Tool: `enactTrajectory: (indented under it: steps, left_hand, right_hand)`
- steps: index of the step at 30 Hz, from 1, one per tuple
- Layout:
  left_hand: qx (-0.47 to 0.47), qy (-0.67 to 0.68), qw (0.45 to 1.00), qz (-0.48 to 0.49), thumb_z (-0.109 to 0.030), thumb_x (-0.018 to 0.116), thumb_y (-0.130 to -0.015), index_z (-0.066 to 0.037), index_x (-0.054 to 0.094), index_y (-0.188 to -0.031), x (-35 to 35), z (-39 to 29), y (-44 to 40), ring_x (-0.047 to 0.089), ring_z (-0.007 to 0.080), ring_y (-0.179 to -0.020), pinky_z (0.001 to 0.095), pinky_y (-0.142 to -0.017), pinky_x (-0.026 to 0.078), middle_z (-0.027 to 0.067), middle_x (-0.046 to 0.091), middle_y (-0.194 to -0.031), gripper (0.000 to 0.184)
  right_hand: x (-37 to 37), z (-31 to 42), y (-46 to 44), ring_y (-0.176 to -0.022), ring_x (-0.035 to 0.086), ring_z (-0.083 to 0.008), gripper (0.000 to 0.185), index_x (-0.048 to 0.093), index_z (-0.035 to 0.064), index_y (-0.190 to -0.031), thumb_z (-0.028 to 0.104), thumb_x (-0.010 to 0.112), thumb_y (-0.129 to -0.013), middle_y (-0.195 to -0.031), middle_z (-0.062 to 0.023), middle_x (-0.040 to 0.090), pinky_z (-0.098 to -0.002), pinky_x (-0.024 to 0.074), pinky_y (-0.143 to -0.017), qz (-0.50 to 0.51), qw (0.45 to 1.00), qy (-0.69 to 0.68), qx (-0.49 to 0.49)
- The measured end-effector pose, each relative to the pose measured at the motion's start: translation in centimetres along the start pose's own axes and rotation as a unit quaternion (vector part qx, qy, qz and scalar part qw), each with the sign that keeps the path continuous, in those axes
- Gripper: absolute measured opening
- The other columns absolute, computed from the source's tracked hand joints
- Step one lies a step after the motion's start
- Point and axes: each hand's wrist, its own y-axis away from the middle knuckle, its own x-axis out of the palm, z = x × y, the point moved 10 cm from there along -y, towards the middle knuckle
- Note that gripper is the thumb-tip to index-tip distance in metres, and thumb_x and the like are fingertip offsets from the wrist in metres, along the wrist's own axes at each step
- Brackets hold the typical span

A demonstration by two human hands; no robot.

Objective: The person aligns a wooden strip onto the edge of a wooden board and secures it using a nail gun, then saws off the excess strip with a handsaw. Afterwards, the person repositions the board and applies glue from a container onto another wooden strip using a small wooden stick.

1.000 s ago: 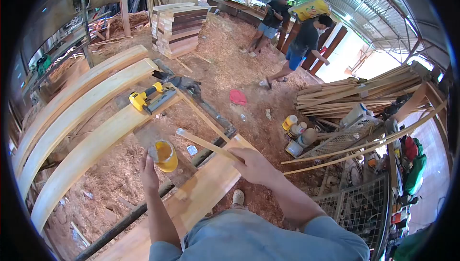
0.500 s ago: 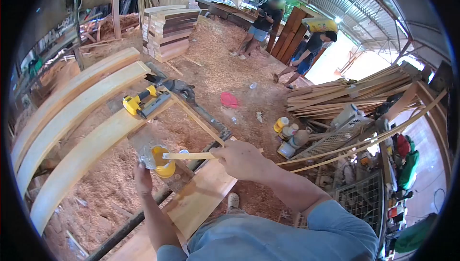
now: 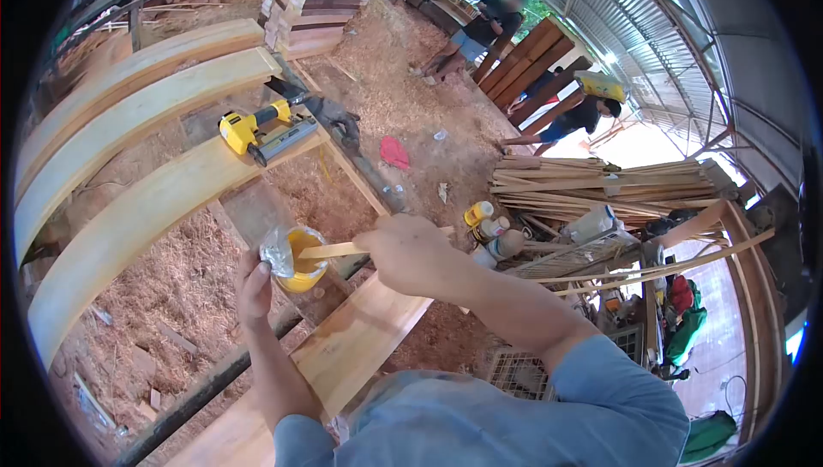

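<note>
My right hand (image 3: 410, 254) is closed round a thin wooden stick (image 3: 330, 250), whose far end is inside the mouth of a yellow container (image 3: 302, 277). At the container's left side, my left hand (image 3: 255, 285) grips crumpled clear plastic (image 3: 276, 253) near the rim. A wide wooden board (image 3: 360, 336) lies below the container, close to my body. Up and to the left, a yellow nail gun (image 3: 257, 131) rests on the end of a curved board (image 3: 141, 206).
Two more curved boards (image 3: 163, 79) lie at the left. A wood stack (image 3: 317, 11) stands behind. One person (image 3: 484, 30) stands at the back; another (image 3: 583, 116) carries a yellow sack (image 3: 602, 86). Wood strips (image 3: 600, 184) and bottles (image 3: 493, 231) are at the right.
The stick's tip has moved down into the yellow container. My left hand has stayed by its rim with the plastic. The person with the sack has walked further right. The view has shifted.
</note>
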Motion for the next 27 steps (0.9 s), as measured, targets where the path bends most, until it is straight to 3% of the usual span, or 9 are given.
enactTrajectory:
  steps: [4,7,12,15,20,23,24,26,27]
  left_hand:
    - [-0.024,0.013,1.000,0.000,-0.033,0.069,-0.085,0.009,0.054,-0.130,0.2,0.4,-0.1,0.051,0.0230,-0.124,0.0365,-0.111,0.033,0.0152,0.058,-0.133,0.063]
    - [-0.019,0.014,1.000,-0.017,-0.033,0.070,-0.084,0.009,0.054,-0.131,-0.4,0.5,-0.2,0.052,0.0226,-0.123,0.0356,-0.110,0.034,0.0149,0.059,-0.132,0.065]
    - [-0.020,0.013,1.000,-0.007,-0.033,0.068,-0.085,0.008,0.054,-0.133,1.6,-0.5,-0.5,0.055,0.0215,-0.120,0.0345,-0.109,0.035,0.0132,0.061,-0.128,0.064]
    - [-0.031,-0.012,0.999,-0.033,-0.034,0.067,-0.086,0.008,0.055,-0.132,-0.1,-0.3,-0.1,0.055,0.0217,-0.121,0.0352,-0.109,0.036,0.0130,0.062,-0.127,0.064]
    - [-0.020,-0.014,1.000,0.017,-0.035,0.067,-0.086,0.010,0.052,-0.135,2.6,-1.5,-0.9,0.054,0.0228,-0.123,0.0356,-0.110,0.036,0.0134,0.063,-0.127,0.068]
    - [-0.023,-0.014,1.000,0.011,-0.035,0.066,-0.087,0.010,0.051,-0.137,1.9,-1.0,-0.7,0.053,0.0231,-0.125,0.0359,-0.111,0.034,0.0144,0.061,-0.130,0.068]
    - [-0.017,-0.007,1.000,-0.006,-0.032,0.065,-0.088,0.010,0.050,-0.138,1.4,-0.6,-0.4,0.052,0.0231,-0.127,0.0362,-0.112,0.033,0.0155,0.059,-0.133,0.067]
    - [-0.016,0.014,1.000,0.005,-0.028,0.063,-0.089,0.009,0.050,-0.137,0.6,0.4,-0.4,0.051,0.0233,-0.127,0.0369,-0.112,0.033,0.0160,0.058,-0.134,0.062]
    - [0.000,0.035,0.999,-0.008,-0.026,0.063,-0.089,0.008,0.052,-0.136,0.1,0.7,-0.4,0.052,0.0235,-0.127,0.0375,-0.112,0.033,0.0160,0.059,-0.134,0.059]
  right_hand:
    - [3.1,1.3,-2.0,-0.094,0.064,-0.0360,0.023,0.071,0.0128,-0.102,0.008,0.057,-0.085,-0.091,-0.0140,0.065,-0.0470,0.0520,-0.081,0.058,0.997,0.042,0.008]
    - [1.7,0.0,-0.6,-0.095,0.065,-0.0359,0.025,0.072,0.0140,-0.106,0.010,0.058,-0.086,-0.094,-0.0146,0.067,-0.0468,0.0521,-0.082,0.057,0.998,-0.009,0.035]
    - [-2.8,-5.3,4.5,-0.098,0.067,-0.0345,0.032,0.072,0.0165,-0.118,0.017,0.063,-0.087,-0.102,-0.0161,0.070,-0.0419,0.0529,-0.087,-0.034,0.987,-0.090,0.127]
    - [-2.8,-7.0,6.7,-0.097,0.068,-0.0336,0.034,0.072,0.0114,-0.118,0.015,0.067,-0.085,-0.103,-0.0175,0.071,-0.0381,0.0531,-0.088,-0.025,0.987,-0.128,0.097]
    - [-2.8,-8.6,9.5,-0.101,0.070,-0.0278,0.036,0.069,0.0001,-0.118,0.008,0.066,-0.083,-0.110,-0.0189,0.072,-0.0354,0.0528,-0.090,-0.029,0.956,-0.237,0.170]
    - [-1.1,-9.2,9.8,-0.104,0.070,-0.0254,0.037,0.069,-0.0012,-0.119,0.008,0.065,-0.083,-0.114,-0.0187,0.071,-0.0336,0.0522,-0.092,-0.003,0.934,-0.305,0.187]
    - [-1.5,-8.7,9.4,-0.100,0.070,-0.0300,0.037,0.070,0.0037,-0.119,0.011,0.064,-0.083,-0.109,-0.0187,0.071,-0.0370,0.0533,-0.090,-0.014,0.957,-0.252,0.143]
    - [-1.2,-7.6,7.7,-0.099,0.069,-0.0295,0.037,0.070,0.0069,-0.120,0.014,0.066,-0.084,-0.105,-0.0144,0.071,-0.0398,0.0542,-0.088,-0.030,0.990,-0.122,0.066]
    - [-1.5,-6.4,6.3,-0.096,0.068,-0.0319,0.032,0.072,0.0071,-0.115,0.013,0.065,-0.084,-0.102,-0.0134,0.071,-0.0427,0.0541,-0.085,-0.028,0.992,-0.102,0.073]
